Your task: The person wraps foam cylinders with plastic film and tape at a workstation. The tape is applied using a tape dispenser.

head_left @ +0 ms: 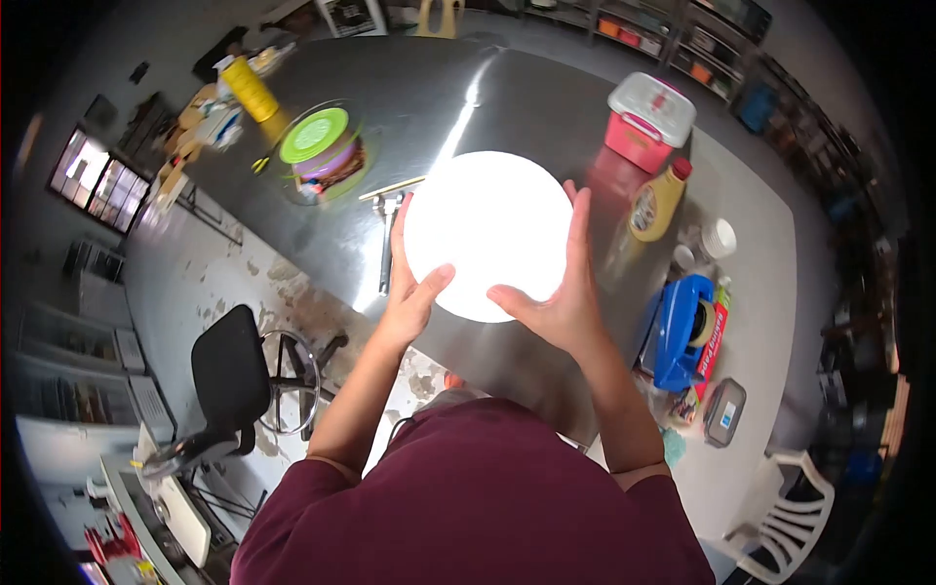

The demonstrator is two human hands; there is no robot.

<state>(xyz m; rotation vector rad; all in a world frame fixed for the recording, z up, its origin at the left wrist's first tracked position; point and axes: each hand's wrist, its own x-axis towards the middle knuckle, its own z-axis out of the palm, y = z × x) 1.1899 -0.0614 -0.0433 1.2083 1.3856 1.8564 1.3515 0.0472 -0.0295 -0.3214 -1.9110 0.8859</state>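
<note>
A round, glaringly white disc (487, 234) is held up in front of me over the metal table (419, 83); it is so bright that no surface detail shows. My left hand (411, 288) grips its left edge, thumb on the near face and fingers mostly hidden behind. On the opposite side, my right hand (565, 292) holds the right edge, its thumb across the lower rim and fingertips showing past the edge. Left of the disc, close to my left hand, lie a hammer-like tool (386, 249) with a dark handle and a thin wooden stick (390, 189).
A bowl-like clear container with a green lid (315, 135) and a yellow cylinder (250, 90) stand left. To the right are a pink box (639, 136), a yellow bottle (660, 202), white cups (719, 238), a blue tape dispenser (682, 331) and a grey case (725, 413). A black chair (230, 366) stands lower left.
</note>
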